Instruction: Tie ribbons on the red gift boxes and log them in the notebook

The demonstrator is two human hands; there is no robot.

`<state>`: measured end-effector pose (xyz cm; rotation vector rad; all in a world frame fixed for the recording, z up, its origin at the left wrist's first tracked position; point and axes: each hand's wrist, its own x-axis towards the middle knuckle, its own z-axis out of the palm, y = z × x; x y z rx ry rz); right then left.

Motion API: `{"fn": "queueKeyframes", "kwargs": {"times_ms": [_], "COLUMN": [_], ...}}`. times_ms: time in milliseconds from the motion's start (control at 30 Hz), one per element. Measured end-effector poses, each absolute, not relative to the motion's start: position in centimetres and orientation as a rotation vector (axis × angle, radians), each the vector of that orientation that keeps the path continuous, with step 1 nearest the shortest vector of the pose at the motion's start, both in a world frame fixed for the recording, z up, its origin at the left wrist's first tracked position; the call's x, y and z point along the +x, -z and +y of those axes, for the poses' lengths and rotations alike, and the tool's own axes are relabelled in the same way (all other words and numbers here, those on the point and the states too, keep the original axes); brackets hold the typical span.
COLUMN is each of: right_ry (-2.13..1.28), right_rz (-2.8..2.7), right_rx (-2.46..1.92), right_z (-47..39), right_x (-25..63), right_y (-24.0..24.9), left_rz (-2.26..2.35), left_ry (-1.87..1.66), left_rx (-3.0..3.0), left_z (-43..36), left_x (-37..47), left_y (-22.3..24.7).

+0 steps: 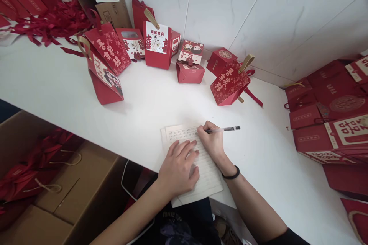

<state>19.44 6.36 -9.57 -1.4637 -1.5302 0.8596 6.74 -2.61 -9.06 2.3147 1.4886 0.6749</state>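
One lined notebook (202,178) lay at the near edge of the worktop (138,122), where the left hand (179,168) rested spread on the page, apparently to steady it, while the right hand (214,143), apart from the left, pinched a pen (227,128) near its tip beside handwriting too small to read. Farther off, an upright box (156,59) faced outward, perhaps for display, lettered 吾家有喜; a patterned box (230,84) to its right read 吾家有囍, brands illegible.

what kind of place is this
Probably a wedding favor shop or packing area: red gift boxes with wedding motifs line the white table, red ribbons lie heaped, and an open carton holds red bags.
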Motion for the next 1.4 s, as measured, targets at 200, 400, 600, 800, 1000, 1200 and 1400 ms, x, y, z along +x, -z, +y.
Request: {"fn": "queueKeyframes", "kwargs": {"times_ms": [200, 400, 600, 800, 1000, 1200, 1400], "right_ry": [-0.827, -1.057, -1.086, -1.152, -1.088, -1.181, -1.349], "right_rz": [-1.565, -1.206, -1.068, -1.075, -1.199, -1.405, -1.503], "right_rx": [-1.473, -1.401, -1.332, -1.356, -1.403, -1.44, -1.376], "right_z": [6.4, 6.6, 7.1, 7.4, 7.4, 6.6, 7.0], "right_x": [19.3, 19.9, 20.3, 20.1, 19.5, 18.3, 18.5], "right_y": [9.5, 9.4, 9.3, 10.5, 10.9, 10.0, 10.3], "left_rz": [1.484, 1.479, 1.465, 1.292, 1.477, 1.98, 2.212], "left_ry": [-0.68, -0.682, -0.66, -0.658, -1.05, -0.829, -0.67], "left_rx": [2.308, 2.297, 2.248, 2.02, 1.905, 1.963, 2.006], "left_z": [-2.7, -2.6, -2.8, -1.1, 5.9, 16.7, 24.8], "left_x": [6.7, 6.7, 6.4, 4.5, -0.9, -5.7, -6.9], "left_y": [9.1, 9.3, 9.2, 9.2, 3.0, -1.0, -2.3]}}
